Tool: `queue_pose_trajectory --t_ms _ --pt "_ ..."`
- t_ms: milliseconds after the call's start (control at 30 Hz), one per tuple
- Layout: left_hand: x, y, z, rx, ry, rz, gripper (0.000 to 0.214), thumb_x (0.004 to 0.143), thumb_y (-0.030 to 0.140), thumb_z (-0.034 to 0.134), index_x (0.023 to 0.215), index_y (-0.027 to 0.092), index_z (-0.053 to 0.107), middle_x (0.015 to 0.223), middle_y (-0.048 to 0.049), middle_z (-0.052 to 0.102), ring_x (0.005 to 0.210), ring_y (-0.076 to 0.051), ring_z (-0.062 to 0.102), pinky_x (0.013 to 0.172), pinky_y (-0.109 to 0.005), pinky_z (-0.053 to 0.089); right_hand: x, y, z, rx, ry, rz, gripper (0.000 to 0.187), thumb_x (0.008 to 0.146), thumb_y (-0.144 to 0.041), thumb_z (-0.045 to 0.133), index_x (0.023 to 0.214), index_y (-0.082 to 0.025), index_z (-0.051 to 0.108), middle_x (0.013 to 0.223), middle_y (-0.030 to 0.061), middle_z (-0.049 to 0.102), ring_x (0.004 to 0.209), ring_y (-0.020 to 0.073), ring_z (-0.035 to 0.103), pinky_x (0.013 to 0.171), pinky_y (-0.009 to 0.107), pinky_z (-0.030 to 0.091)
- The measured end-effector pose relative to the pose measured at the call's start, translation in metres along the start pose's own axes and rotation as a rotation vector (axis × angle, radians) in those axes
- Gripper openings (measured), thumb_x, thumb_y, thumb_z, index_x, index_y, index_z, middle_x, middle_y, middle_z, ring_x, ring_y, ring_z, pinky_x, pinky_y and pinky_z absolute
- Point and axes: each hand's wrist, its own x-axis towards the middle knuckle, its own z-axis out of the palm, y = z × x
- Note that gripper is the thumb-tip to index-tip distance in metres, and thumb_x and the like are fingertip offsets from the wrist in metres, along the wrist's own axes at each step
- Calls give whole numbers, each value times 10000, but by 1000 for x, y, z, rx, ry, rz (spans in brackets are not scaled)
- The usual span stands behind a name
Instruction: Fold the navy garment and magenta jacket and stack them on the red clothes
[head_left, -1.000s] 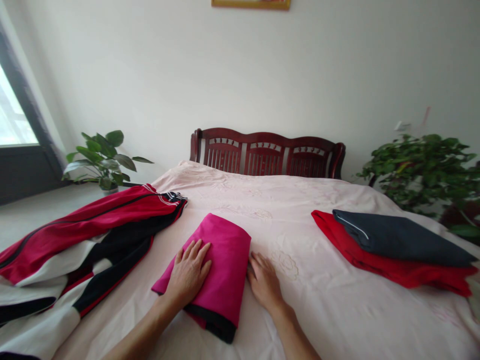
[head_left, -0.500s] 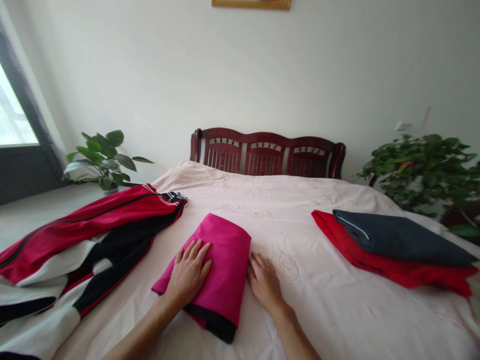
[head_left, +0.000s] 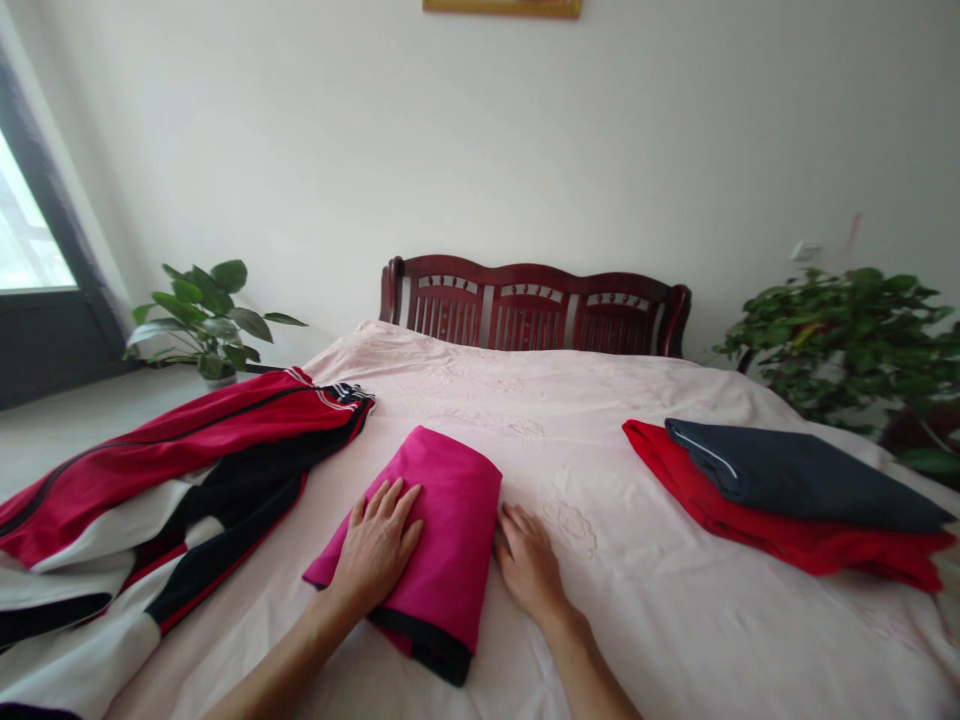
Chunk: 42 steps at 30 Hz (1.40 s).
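Note:
A folded magenta garment (head_left: 454,530) with a black lower edge lies on the pale pink bedspread (head_left: 645,640). My left hand (head_left: 379,545) rests on top of its left side, fingers stretched out and slightly spread. Beside the garment's right edge is my right hand (head_left: 529,560), fingers extended and lying on the bedspread; its fingertips touch or nearly touch the fold. Neither hand grasps the cloth. The underside of the garment is hidden.
To the left lies a red, black and white tracksuit garment (head_left: 247,480), spread out. On the right a folded dark grey garment (head_left: 802,475) sits on a folded red one (head_left: 795,550). Behind stand a wooden headboard (head_left: 532,305) and potted plants (head_left: 210,310) at either side.

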Motion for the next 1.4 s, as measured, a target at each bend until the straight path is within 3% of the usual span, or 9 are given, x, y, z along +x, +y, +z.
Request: queue_pose_trajectory --t_ms 1200,1300,1400 --pt "0 -1 1 16 -9 -4 499 968 398 403 1443 261 473 1504 -87 479 1407 -290 395 1146 -504 289 0 0 1 7 3 -3 499 905 -191 424 1390 -178 539 1481 86 497 1403 245 394 1193 445 232" --pt "0 2 -2 6 -29 -19 506 969 404 396 1446 253 468 1508 -93 472 1410 -292 388 1146 -509 285 2 1 1 67 35 -12 469 894 -177 425 1328 -192 600 1433 72 551 1371 230 439 1182 413 261" --pt "3 2 -6 -18 -67 -67 521 964 415 393 1454 247 450 1519 -111 450 1420 -299 371 1140 -521 289 2 1 -3 179 101 33 434 903 -188 383 1225 -175 675 1285 86 661 1238 205 565 1113 347 367"
